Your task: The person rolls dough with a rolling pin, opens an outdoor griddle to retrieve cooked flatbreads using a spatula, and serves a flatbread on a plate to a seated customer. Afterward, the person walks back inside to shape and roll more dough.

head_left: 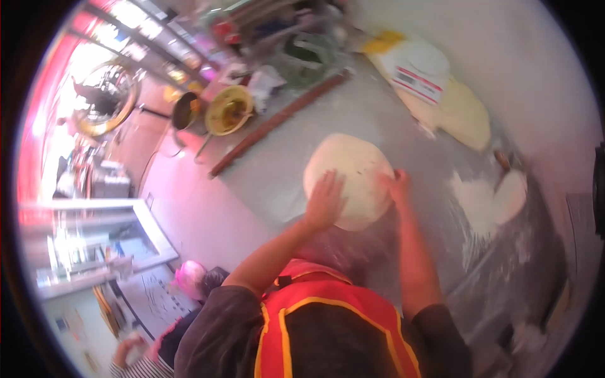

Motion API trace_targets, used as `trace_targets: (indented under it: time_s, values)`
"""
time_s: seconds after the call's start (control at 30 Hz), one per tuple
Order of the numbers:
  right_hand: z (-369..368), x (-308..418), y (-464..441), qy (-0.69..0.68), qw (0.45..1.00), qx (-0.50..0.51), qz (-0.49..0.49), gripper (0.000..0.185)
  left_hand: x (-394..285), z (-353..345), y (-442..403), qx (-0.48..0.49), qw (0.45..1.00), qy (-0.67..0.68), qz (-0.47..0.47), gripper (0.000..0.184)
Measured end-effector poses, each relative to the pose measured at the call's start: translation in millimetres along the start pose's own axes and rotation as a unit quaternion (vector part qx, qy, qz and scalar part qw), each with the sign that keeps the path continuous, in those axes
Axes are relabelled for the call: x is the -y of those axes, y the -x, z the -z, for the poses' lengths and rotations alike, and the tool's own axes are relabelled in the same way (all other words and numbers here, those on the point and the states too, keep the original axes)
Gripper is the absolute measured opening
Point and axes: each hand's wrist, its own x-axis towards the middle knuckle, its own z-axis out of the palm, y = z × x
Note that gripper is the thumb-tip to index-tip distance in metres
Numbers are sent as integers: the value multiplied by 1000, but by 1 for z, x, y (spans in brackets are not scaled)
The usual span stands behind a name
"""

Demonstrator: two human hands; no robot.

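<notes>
A round, flattened sheet of pale dough (353, 157), with a few dark specks near its right side, lies on the grey work surface in front of me. My left hand (326, 200) rests flat on the dough's left part, fingers stretched out. At the right edge of the dough, the fingers of my right hand (397, 188) are bent around the rim; they are slightly blurred. To the right is a patch of white flour (474, 200) beside a pale, rounded piece (512, 196) that I cannot make out clearly.
A long brown rolling pin (280, 123) lies along the far left edge of the grey table (283, 183). Beyond it stand a yellow bowl (228, 112) and a dark pot (187, 113). A large, labelled pale bag (454, 104) lies at the back right. Another person's hand (129, 346) shows at lower left.
</notes>
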Motion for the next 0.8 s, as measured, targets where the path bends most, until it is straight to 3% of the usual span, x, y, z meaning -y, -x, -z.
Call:
trace_targets:
  time_s: [0.07,0.2,0.23,0.3,0.33,0.43,0.5,0.53,0.57,0.63,0.7,0.77,0.8]
  values:
    - [22,47,14,50,995,79,-24,56,6,-12,6,-4,999,-3,32,58]
    - [-29,-72,-50,93,980,8,176,67,13,-41,10,-106,988,89,63,56]
    - [-11,-15,-8,-47,995,27,87,71,14,-46,8,-119,983,113,80,56]
    - [-9,-13,-21,11,997,61,47,67,10,-53,4,-124,959,206,149,55]
    - [3,-6,-24,-50,992,117,-8,63,8,-56,2,-127,939,262,183,55]
    - [13,22,-18,-94,977,190,-21,50,6,-55,-3,-144,810,517,236,53]
    - [14,53,-9,-45,984,172,20,42,6,-72,-23,-155,791,542,237,52]
    - [10,69,1,-7,988,148,52,39,12,-94,-31,-162,833,476,233,52]
    - [7,90,16,70,977,136,151,34,21,-101,-34,-166,869,406,228,52]
    - [-5,145,64,218,910,100,337,26,11,-36,-20,-137,778,549,274,52]
    - [-36,188,144,345,839,55,418,22,18,-13,-4,-167,637,717,229,49]
    - [-71,193,185,355,767,95,526,26,35,-25,14,-238,459,850,102,44]
    - [-85,208,220,378,751,135,524,22,45,-21,25,-256,379,888,42,43]
